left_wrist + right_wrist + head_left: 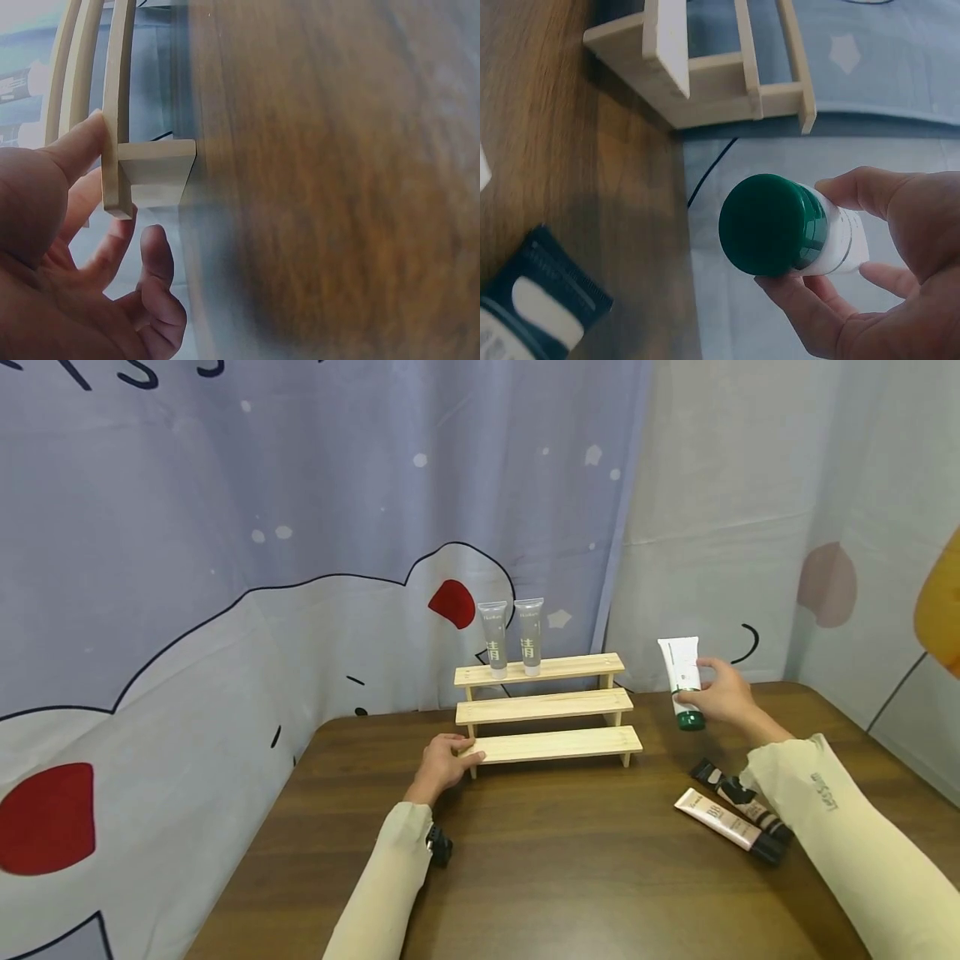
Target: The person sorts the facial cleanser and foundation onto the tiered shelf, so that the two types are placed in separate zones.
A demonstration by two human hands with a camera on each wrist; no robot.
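Head view: the white tube (pixel 681 666) is right of centre in the frame, apart from the wooden rack (pixel 558 745) and beyond its right end. The fingers of the right hand (pixel 726 700) grasp it near its green cap (pixel 691 721), which points down, the tube leaning slightly. It looks held up off the counter (pixel 570 885). In the right wrist view the cap faces the camera at the middle of the frame, with the rack's end at the top.

The left hand (pixel 442 764) is just left of centre in the head view, its fingers grasping the left end of the lowest tier. The left wrist view shows the thumb against one face of that board and other fingers at its opposite side, which seems meant to steady the rack.

Two clear tubes (pixel 493 639) stand caps down at the left of the top tier, so the step in hand looks like carrying the white tube over to be stood on the rack. A pink tube (pixel 716 817) and a dark tube (pixel 708 773) lie at lower right.

The next move would call for a leftward carry, the cap set upright and flat on a narrow board, then a gentle release; which tier is intended cannot be told. A tilted cap could topple it.
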